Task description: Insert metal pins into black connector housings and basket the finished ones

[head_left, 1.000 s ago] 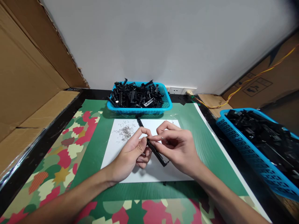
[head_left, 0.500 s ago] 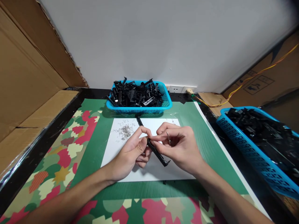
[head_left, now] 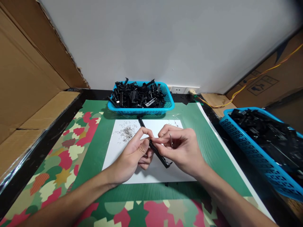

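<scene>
A long black plastic part [head_left: 159, 155] lies slantwise over the white sheet [head_left: 115, 164], its far end near the blue basket. My left hand [head_left: 136, 149] is closed around its middle, the thumb on top. My right hand [head_left: 181, 146] is closed too, its fingertips pinched against the same part beside my left fingers. A thin metal tool [head_left: 170, 140] sticks out between the curled fingers of my right hand. What the right fingertips pinch is too small to make out. On the sheet, left of the part, lies a pile of tiny metal pieces [head_left: 127, 133].
A blue basket [head_left: 142, 111] heaped with black plastic parts stands at the back by the wall. Another blue basket [head_left: 255, 157] of black parts is at the right. Cardboard [head_left: 28, 56] stands at the left. Yellow and red wires [head_left: 236, 94] run from a socket at the back right.
</scene>
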`<control>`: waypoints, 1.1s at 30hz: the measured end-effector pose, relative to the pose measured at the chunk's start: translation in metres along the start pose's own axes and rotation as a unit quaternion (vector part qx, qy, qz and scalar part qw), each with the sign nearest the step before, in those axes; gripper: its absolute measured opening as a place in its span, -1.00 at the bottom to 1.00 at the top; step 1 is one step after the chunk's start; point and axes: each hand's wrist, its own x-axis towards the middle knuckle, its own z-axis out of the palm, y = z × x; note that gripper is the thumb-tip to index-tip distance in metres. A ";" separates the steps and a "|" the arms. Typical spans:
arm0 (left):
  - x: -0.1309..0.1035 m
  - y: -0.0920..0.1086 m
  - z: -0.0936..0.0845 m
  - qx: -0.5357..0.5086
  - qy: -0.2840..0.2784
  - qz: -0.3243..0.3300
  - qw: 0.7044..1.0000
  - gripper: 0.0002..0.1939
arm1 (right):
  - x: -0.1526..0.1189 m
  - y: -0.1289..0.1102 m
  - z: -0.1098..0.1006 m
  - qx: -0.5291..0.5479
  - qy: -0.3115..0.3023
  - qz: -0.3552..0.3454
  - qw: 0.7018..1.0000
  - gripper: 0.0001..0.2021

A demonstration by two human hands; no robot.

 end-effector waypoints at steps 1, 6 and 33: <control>0.000 -0.001 0.001 0.002 0.005 0.000 1.000 -0.77 | 0.000 0.000 0.000 -0.002 -0.004 -0.002 1.000 -0.98; -0.001 -0.003 0.002 0.005 0.026 -0.002 1.000 -0.75 | 0.000 0.001 0.000 -0.008 -0.028 -0.008 1.000 -0.92; -0.003 0.007 0.003 0.032 -0.012 0.024 0.999 -0.78 | -0.001 -0.008 -0.004 -0.035 0.003 -0.040 0.999 -0.95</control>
